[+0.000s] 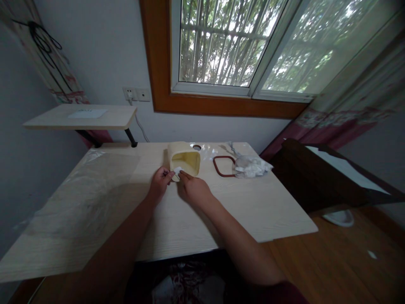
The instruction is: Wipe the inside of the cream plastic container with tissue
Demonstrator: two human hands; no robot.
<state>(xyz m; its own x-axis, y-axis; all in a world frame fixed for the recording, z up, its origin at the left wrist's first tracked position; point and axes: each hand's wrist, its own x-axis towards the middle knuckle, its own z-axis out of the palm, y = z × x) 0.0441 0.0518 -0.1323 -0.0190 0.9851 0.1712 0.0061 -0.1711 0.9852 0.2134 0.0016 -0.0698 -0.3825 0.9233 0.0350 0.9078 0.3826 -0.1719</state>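
Note:
A cream bin-like container [184, 148] lies on the pale table with its open mouth facing me. Just in front of its lower rim, a small white piece [177, 170] is pinched between my two hands; what kind of thing it is cannot be made out. My left hand [160, 182] grips it from the left, thumb and fingers closed. From the right, my right hand [194, 188] closes its fingertips on the same piece. To the container's right lies a reddish-brown rounded-square ring [215, 165], its right side touching a crumpled clear plastic bag [251, 166].
A clear plastic sheet [91, 190] covers the table's left part. A small raised shelf [57, 116] with a paper stands at the back left. Behind the container is a round cable hole [196, 147]. Dark furniture [329, 181] stands to the right of the table.

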